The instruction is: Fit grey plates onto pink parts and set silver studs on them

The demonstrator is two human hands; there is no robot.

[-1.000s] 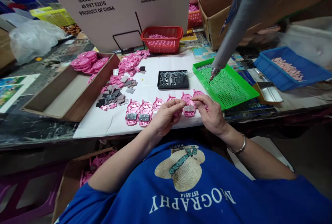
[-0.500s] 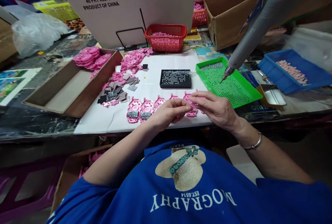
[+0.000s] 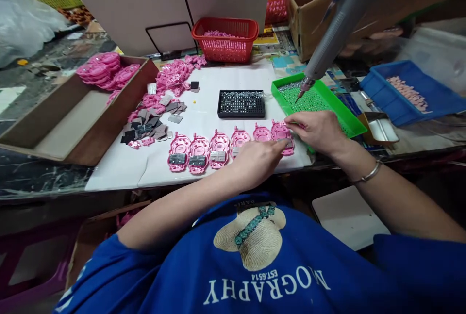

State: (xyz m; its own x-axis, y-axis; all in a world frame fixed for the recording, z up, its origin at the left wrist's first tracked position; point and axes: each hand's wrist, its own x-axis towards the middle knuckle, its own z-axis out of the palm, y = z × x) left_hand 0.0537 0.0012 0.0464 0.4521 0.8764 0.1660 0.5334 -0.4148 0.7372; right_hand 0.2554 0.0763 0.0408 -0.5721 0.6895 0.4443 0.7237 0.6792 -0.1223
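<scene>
Several pink plastic shells lie in a row along the front of the white sheet, and grey metal plates sit across the lower part of those on the left. My left hand reaches over the row, its fingers closed at a grey plate on the rightmost pink shell. That plate is mostly hidden by the fingertips. My right hand pinches at the same shell's upper right edge; its fingers cover what lies between them.
A black screw tray and a green tray stand behind the row. An electric screwdriver hangs above the green tray. Loose plates, pink parts, and a cardboard box are at left. Behind stands a red basket.
My hands have parted from a shared pinch above the row and moved right to the rightmost shell. My left hand is now lower, at its plate. The view has tilted down slightly.
</scene>
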